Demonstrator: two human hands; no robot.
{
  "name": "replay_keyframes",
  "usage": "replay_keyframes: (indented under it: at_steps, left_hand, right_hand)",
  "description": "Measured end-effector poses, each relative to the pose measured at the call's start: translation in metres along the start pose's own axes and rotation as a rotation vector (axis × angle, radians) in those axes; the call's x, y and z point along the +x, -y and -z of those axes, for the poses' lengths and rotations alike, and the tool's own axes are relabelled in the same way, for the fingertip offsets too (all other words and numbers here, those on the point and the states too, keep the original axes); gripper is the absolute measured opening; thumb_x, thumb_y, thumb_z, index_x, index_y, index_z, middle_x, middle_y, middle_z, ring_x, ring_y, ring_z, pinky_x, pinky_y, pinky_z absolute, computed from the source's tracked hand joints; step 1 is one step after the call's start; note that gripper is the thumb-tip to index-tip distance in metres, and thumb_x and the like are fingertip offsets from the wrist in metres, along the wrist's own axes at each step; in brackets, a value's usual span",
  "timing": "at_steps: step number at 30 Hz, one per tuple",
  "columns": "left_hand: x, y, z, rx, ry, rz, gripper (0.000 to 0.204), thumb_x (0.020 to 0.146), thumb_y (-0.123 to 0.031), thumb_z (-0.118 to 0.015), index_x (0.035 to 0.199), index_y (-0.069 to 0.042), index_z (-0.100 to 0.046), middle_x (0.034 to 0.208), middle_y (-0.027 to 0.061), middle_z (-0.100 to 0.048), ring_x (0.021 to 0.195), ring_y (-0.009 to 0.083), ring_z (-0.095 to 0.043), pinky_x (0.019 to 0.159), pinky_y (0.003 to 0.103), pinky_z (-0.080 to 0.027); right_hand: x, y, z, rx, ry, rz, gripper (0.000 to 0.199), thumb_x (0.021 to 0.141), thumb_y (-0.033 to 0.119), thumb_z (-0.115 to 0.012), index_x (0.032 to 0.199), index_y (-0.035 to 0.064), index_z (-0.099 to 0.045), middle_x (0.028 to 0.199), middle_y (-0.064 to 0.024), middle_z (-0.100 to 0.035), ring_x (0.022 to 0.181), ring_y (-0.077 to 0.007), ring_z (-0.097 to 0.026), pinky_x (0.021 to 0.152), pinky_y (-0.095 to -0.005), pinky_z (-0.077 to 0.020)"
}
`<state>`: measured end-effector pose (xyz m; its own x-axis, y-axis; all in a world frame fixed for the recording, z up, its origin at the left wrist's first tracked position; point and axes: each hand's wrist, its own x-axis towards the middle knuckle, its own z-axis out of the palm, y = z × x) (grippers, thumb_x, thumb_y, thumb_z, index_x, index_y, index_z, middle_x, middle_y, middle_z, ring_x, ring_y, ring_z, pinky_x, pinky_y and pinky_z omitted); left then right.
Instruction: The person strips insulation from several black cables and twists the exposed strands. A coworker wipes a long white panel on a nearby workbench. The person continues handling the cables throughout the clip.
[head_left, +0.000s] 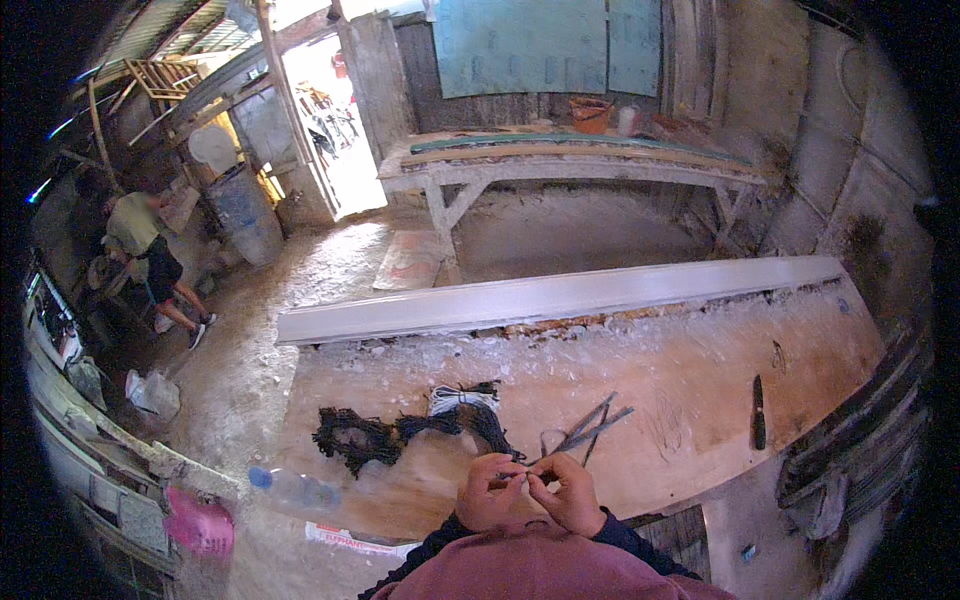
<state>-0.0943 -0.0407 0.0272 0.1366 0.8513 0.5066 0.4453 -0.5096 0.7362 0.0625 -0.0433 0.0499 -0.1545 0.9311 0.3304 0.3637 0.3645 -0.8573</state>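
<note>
At the near edge of the wooden table (640, 440), my left hand (490, 492) and my right hand (567, 492) meet with fingertips pinched together. Something small and dark shows between them, too little to name. Just beyond the hands, dark grey strips (590, 430) lie crossed on the wood, their near ends close to my right fingers. A bundle of black cords (470, 420) reaches toward my left hand. Beside it are white cords (462, 398) tied in a bunch, and farther left another tangled black bundle (355, 440). A black-handled knife (758, 412) lies off to the right.
A long white moulding (560, 298) runs along the table's far side, with whitish crumbs before it. A clear bottle (300, 488) lies near the left corner. Behind stands a bench (590, 165) bearing an orange bucket (590, 113). Another person (145, 240) bends at far left.
</note>
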Motion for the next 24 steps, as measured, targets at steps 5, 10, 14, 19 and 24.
replay_keyframes:
  at_steps: [5, 10, 14, 19, 24]
  left_hand:
    - [0.004, -0.003, -0.003, -0.076, -0.036, 0.051, 0.020, 0.072, -0.007, -0.066, 0.090, -0.009, -0.059, 0.096, 0.0089, -0.055, 0.087, 0.0166, -0.056, 0.068, 0.028, -0.049]
    - [0.004, -0.006, 0.001, -0.459, 0.088, 0.448, 0.015, 0.077, -0.009, -0.063, 0.090, -0.006, -0.057, 0.084, 0.0072, -0.058, 0.079, 0.0119, -0.055, 0.066, 0.024, -0.046]
    - [0.007, -0.003, 0.006, -0.589, 0.177, 0.442, 0.012, 0.079, -0.008, -0.060, 0.090, -0.003, -0.057, 0.082, 0.0054, -0.059, 0.077, 0.0112, -0.055, 0.064, 0.023, -0.046]
    - [0.005, 0.003, 0.000, -0.340, 0.066, 0.188, 0.012, 0.078, -0.008, -0.061, 0.089, -0.003, -0.060, 0.085, 0.0065, -0.060, 0.080, 0.0143, -0.056, 0.067, 0.024, -0.046]
    - [0.003, 0.005, -0.006, -0.366, 0.009, 0.196, 0.014, 0.075, -0.010, -0.065, 0.087, -0.002, -0.062, 0.088, 0.0081, -0.060, 0.084, 0.0163, -0.057, 0.071, 0.026, -0.046]
  right_hand:
    - [-0.002, -0.008, -0.003, 0.430, 0.162, -0.291, 0.013, 0.081, 0.012, -0.058, 0.084, 0.0026, -0.050, 0.078, -0.0016, -0.052, 0.072, -0.0082, -0.050, 0.060, -0.0218, -0.0421]
    - [0.000, -0.009, 0.001, 0.850, 0.251, -0.447, 0.010, 0.086, 0.014, -0.051, 0.086, 0.0040, -0.051, 0.082, -0.0033, -0.054, 0.076, -0.0114, -0.053, 0.070, -0.0250, -0.0435]
    - [-0.002, -0.010, -0.001, 1.314, 0.266, -0.647, 0.009, 0.084, 0.010, -0.055, 0.088, 0.0028, -0.052, 0.082, -0.0032, -0.055, 0.075, -0.0131, -0.055, 0.068, -0.0249, -0.0457]
    - [-0.004, -0.010, -0.008, 1.071, 0.079, -0.597, 0.004, 0.082, 0.006, -0.056, 0.084, 0.0023, -0.057, 0.078, -0.0041, -0.057, 0.069, -0.0133, -0.055, 0.069, -0.0244, -0.0468]
    - [-0.003, -0.008, -0.013, 0.863, -0.069, -0.482, 0.006, 0.080, 0.005, -0.058, 0.084, -0.0001, -0.058, 0.084, -0.0085, -0.061, 0.074, -0.0146, -0.058, 0.071, -0.0273, -0.0481]
